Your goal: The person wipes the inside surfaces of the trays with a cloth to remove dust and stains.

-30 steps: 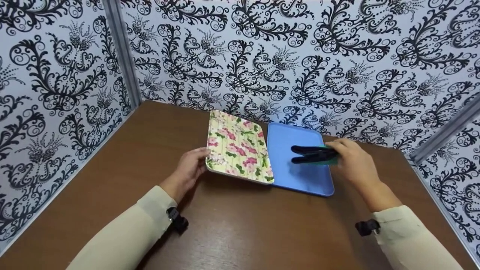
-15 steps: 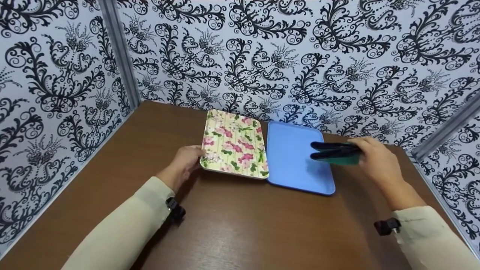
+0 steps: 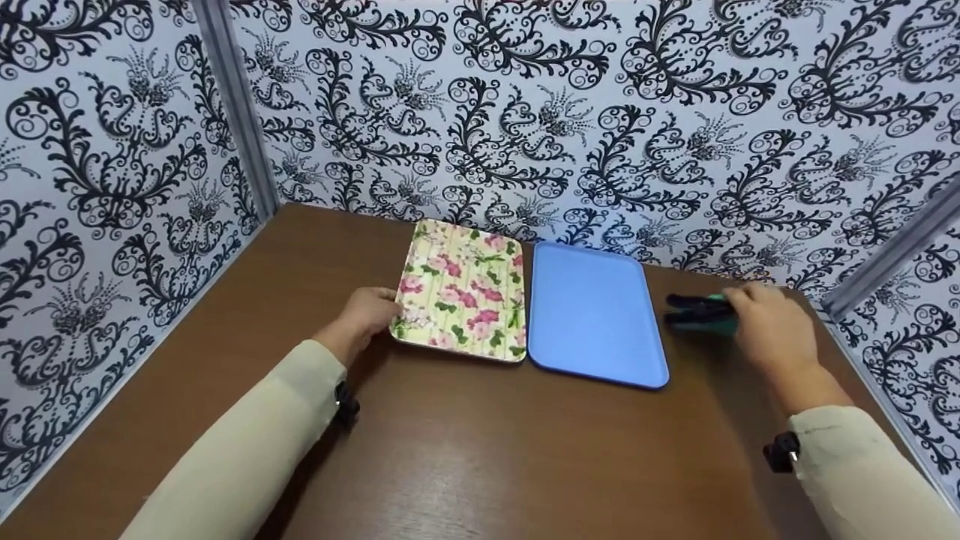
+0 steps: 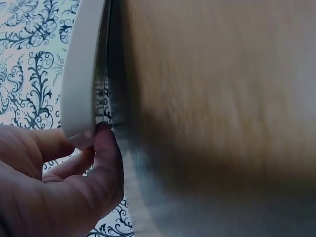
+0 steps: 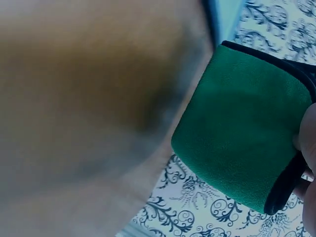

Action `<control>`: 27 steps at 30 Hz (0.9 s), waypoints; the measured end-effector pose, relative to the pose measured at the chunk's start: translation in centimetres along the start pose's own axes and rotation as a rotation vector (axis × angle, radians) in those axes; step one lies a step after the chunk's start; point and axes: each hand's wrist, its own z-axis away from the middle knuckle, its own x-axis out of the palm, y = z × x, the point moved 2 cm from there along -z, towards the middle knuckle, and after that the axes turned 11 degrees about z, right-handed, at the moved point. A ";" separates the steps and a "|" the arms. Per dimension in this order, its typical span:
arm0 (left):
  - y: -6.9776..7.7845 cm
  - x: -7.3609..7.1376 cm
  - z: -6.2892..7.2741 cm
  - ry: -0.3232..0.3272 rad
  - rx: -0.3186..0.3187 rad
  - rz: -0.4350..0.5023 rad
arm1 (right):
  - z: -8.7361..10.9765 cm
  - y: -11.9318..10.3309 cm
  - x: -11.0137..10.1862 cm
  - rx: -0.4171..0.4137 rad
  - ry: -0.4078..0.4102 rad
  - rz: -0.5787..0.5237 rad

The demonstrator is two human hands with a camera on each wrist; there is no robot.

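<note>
A floral tray (image 3: 465,296) with pink flowers on cream lies to the left of a blue tray (image 3: 596,315), toward the back of the table. My left hand (image 3: 366,311) pinches the floral tray's near left corner. In the left wrist view, thumb and fingers of the left hand (image 4: 74,177) grip the pale rim (image 4: 81,79). My right hand (image 3: 776,330) holds a folded green cloth with black edging (image 3: 705,313), to the right of the blue tray. The right wrist view shows the folded cloth (image 5: 242,128) closely, with fingertips (image 5: 308,138) on its edge.
The brown table (image 3: 480,450) stretches in front of both trays. A patterned wall (image 3: 525,112) stands right behind them, and a similar side wall (image 3: 112,187) closes off the left.
The floral tray has come down from a tilt and shifted slightly left with my left hand. My right hand has carried the cloth rightward, from above the blue tray to beside it.
</note>
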 end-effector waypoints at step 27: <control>-0.5 -1.8 -0.9 0.042 0.102 -0.395 | 6.7 -2.5 1.4 -0.298 -0.286 -0.059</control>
